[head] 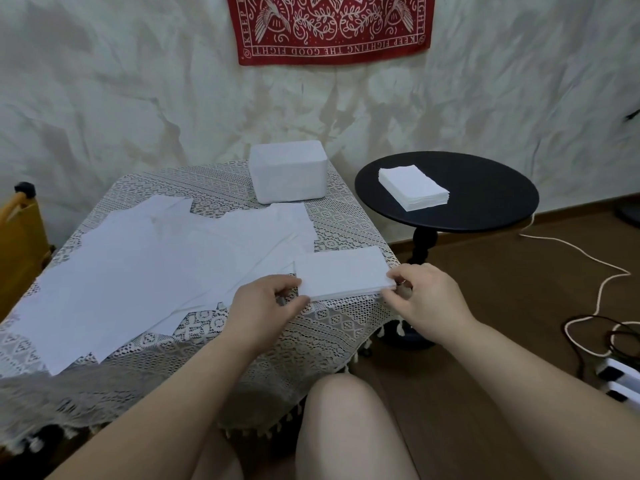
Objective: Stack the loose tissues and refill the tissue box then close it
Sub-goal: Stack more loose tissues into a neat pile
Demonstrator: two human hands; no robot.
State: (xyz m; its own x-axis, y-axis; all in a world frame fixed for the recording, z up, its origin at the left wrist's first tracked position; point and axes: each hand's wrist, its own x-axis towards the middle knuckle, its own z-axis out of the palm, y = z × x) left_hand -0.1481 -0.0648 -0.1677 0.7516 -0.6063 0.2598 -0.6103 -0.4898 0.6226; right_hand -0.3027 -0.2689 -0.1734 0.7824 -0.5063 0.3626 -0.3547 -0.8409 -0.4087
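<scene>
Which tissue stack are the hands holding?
The thin stack at the lace table's near right corner; the thicker stack sits untouched on the black round table.

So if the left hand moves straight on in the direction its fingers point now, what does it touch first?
Its fingers already meet it: the left hand pinches the near left corner of the small tissue stack, which the right hand holds at the other end.

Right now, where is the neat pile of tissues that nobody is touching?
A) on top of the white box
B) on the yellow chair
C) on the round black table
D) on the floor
C: the untouched pile lies on the round black table, apart from the white box; both hands hold a different, small stack.
</scene>
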